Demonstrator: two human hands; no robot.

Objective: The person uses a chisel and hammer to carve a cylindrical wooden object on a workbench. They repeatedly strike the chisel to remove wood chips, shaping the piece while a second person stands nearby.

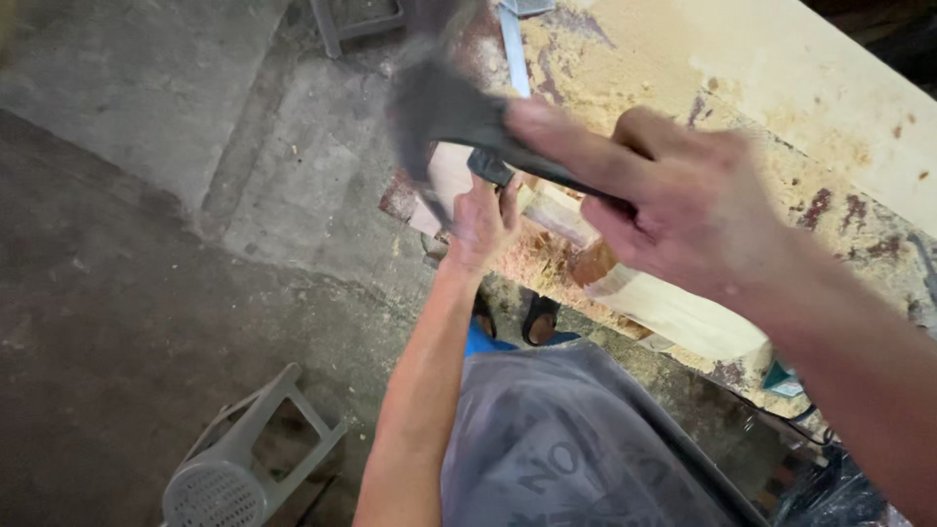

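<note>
R hand [673, 210] fisted round the dark handle of a hatchet [459, 107], index finger laid along the handle toward the head. Head is motion-blurred, up over the near edge of the worktop [830, 88], w/ the blade side pointing down-left. L hand [480, 226] closed on a pale wood piece [561, 210] at that same near edge, just under the hatchet head; fingers curl over the wood's end, exact grip partly hidden by the handle. Another light wood length [683, 317] lies along the near edge, below the R hand, w/ a reddish-brown patch at its upper end. Worktop surface covered in sawdust & chips, dark red stains here & there. Floor [127, 293] is grey concrete. Grey plastic stool [244, 459] lies tipped on the floor, well apart from the worktop, bottom left. Person's sandalled feet [517, 317] show under the worktop edge.
</note>
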